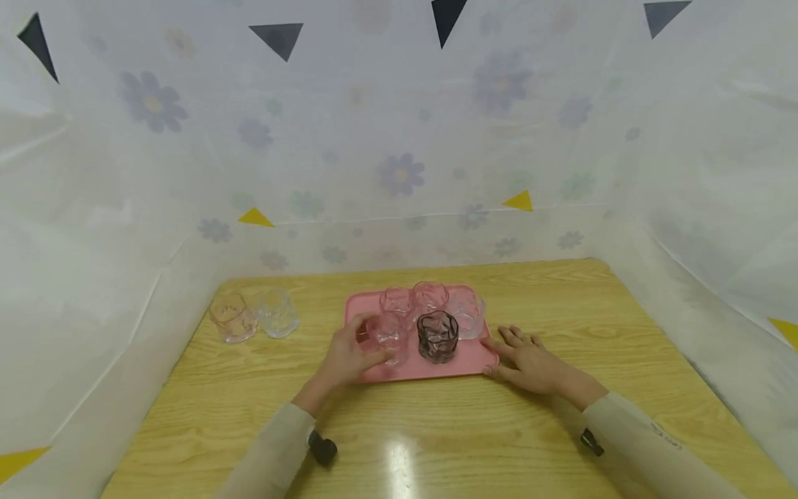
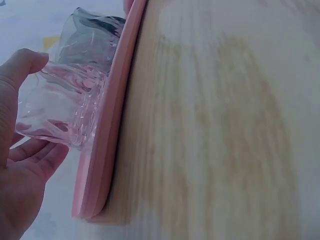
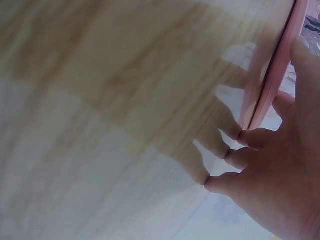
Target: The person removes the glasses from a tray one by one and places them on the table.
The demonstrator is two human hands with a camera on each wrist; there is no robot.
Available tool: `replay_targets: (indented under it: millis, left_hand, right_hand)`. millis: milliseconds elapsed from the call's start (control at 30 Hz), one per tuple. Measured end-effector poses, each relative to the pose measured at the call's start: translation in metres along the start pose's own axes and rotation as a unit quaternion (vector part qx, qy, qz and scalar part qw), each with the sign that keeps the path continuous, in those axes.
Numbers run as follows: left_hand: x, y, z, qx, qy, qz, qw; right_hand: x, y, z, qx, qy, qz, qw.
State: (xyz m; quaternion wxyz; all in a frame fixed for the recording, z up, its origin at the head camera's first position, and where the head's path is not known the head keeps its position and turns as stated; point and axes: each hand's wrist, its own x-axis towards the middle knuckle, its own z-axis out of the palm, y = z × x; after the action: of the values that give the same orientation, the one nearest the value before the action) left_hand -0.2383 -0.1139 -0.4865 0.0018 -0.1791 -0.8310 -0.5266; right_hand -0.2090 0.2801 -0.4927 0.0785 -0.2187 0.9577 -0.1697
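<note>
A pink tray (image 1: 475,355) lies on the table with several wavy glasses on it. At its front left, my left hand (image 1: 346,355) holds a clear glass (image 1: 388,339), thumb on the near side and fingers behind. The left wrist view shows this clear glass (image 2: 55,107) with its base at the tray rim (image 2: 102,150). Right beside it stands a smoky dark glass (image 1: 438,339). Thumb and index finger of my right hand (image 1: 530,364) touch the tray's right edge. Its other fingertips (image 3: 217,182) rest on the table in the right wrist view.
Two more clear glasses, a left one (image 1: 233,319) and a right one (image 1: 278,315), stand together at the table's back left. Behind on the tray are further clear glasses, one at the right edge (image 1: 467,315). White flowered sheeting (image 1: 399,235) walls in the table's back and sides.
</note>
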Motion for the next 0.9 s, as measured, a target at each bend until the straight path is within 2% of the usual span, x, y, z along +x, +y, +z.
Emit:
replay_targets:
  millis: [233,467,700,900]
  left_hand:
    - [0.001,0.0,-0.016,-0.023,0.024,-0.001,0.9995]
    - [0.003,-0.002,-0.038,0.0,0.061,-0.002,0.9982]
    - [0.006,-0.01,-0.055,0.017,0.129,0.016,0.9914]
    - [0.006,-0.017,-0.065,0.012,0.171,-0.002,0.9853]
  right_hand:
    - [-0.001,0.001,0.0,0.003,-0.001,0.0,1.0]
    - [-0.001,0.0,-0.001,0.005,-0.001,0.001,1.0]
    - [-0.001,-0.001,-0.002,0.003,0.007,0.0,1.0]
    - [-0.001,-0.001,-0.001,-0.003,0.007,-0.002,1.0]
